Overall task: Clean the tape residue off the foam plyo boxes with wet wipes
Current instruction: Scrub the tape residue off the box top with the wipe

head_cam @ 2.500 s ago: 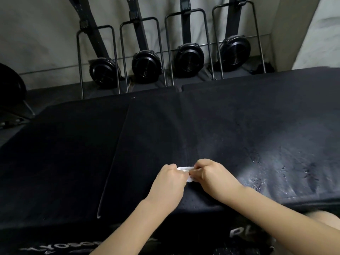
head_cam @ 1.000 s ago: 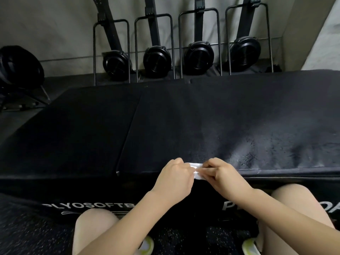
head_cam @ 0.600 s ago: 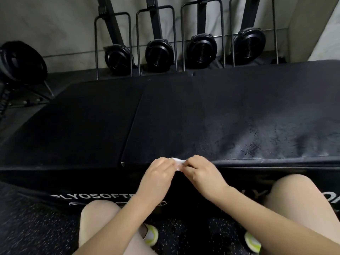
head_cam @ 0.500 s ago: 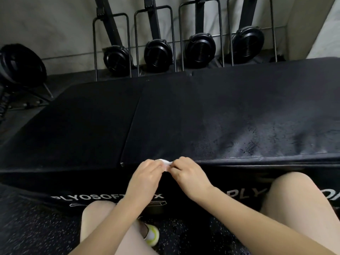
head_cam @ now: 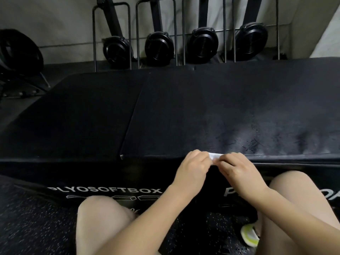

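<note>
Just wipe (head_cam: pixel 214 156) between both grips

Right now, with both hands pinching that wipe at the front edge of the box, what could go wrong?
1. The wet wipe is folded very small between the left hand and right hand, so it may cover little residue per pass.
2. Marks on the plyo box top, around the scuffed patch, sit beyond the hands and could get missed.
3. Pulling from both sides might tear the wipe.
</note>
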### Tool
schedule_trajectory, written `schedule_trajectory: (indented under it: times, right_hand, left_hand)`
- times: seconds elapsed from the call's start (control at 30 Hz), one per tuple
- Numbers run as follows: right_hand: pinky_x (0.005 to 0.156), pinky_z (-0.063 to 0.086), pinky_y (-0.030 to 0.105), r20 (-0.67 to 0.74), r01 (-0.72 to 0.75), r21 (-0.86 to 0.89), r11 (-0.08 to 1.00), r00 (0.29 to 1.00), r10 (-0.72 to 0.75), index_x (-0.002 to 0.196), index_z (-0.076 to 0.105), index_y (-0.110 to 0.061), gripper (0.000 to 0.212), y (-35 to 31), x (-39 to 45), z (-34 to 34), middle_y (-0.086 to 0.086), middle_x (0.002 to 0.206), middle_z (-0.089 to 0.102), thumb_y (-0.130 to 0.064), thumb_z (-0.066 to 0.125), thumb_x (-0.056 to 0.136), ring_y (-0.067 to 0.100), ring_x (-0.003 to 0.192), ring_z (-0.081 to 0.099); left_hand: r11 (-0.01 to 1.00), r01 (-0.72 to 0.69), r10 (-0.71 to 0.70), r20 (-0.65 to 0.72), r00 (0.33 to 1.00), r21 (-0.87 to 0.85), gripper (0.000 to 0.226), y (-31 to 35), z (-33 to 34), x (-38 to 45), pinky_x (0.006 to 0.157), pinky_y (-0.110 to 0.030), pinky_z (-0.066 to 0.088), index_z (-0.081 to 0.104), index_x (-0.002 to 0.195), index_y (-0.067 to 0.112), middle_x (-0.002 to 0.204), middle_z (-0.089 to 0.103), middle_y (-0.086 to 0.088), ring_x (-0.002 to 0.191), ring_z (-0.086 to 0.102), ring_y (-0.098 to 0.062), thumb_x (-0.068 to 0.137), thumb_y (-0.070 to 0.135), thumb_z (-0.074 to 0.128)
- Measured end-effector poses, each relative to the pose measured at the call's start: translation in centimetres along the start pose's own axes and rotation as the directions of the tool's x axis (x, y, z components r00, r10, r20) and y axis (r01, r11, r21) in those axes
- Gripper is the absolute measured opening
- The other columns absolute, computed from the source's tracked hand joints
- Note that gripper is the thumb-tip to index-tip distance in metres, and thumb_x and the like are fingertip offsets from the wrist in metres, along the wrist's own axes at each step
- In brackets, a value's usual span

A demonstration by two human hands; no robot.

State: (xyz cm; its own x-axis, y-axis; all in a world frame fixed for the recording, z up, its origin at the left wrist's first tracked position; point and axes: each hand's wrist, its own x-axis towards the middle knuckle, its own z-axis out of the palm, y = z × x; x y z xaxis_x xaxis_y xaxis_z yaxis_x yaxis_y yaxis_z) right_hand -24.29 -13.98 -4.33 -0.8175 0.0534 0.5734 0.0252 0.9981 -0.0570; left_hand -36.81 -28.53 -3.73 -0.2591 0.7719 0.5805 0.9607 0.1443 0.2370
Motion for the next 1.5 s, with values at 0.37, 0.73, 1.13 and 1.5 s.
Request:
schedule_trajectory:
  times: [0.37,0.73,1.13,1.5]
  right_hand:
    - [0.066,0.036,0.028,-0.008,0.047,0.094,0.995,0.999,-0.046,0.081,0.070,-0.009,0.013,-8.2,6.2,4.3,0.003,0.072,0.055,0.001,0.076,0.076,0.023,0.065,0.049]
    - [0.072,0.047,0.028,0.347,0.039,0.100,0.994,0.935,-0.072,0.092,0.070,-0.014,0.036,-20.5,15.6,7.6,0.000,0.080,0.058,0.000,0.085,0.063,0.017,0.073,0.057]
    - [0.053,0.040,0.022,0.369,0.020,-0.054,0.998,0.929,0.002,0.062,0.063,-0.020,0.051,-15.0,11.6,4.8,-0.006,0.057,0.047,-0.003,0.089,0.021,0.012,0.049,0.047]
    - [0.058,0.027,0.024,0.153,-0.090,-0.096,0.991,0.983,0.104,0.075,0.069,-0.019,0.028,-2.7,2.8,-1.8,-0.003,0.062,0.046,-0.002,0.076,0.054,0.017,0.054,0.048]
  left_hand:
    - [0.997,0.069,-0.070,0.027,0.997,0.038,0.020,-6.2,-6.5,-5.3,0.084,-0.030,0.047,0.067,0.115,0.016,0.110,0.064,0.010,0.088,0.058,-0.014,0.100,0.009,0.056]
    - [0.904,0.376,-0.363,-0.099,0.926,0.202,0.023,-14.5,-13.3,-11.9,0.084,-0.022,0.045,0.070,0.103,0.017,0.098,0.064,0.011,0.094,0.056,-0.008,0.097,0.015,0.048]
    - [0.973,0.230,-0.228,-0.096,0.969,0.016,0.022,-9.1,-10.3,-8.1,0.090,-0.015,0.044,0.068,0.107,0.019,0.112,0.060,0.020,0.097,0.053,0.003,0.096,0.012,0.050]
    - [0.999,0.020,-0.018,0.044,0.999,-0.039,0.023,-0.2,-1.4,-0.1,0.083,-0.024,0.049,0.070,0.104,0.013,0.094,0.064,0.007,0.082,0.054,-0.012,0.097,0.009,0.048]
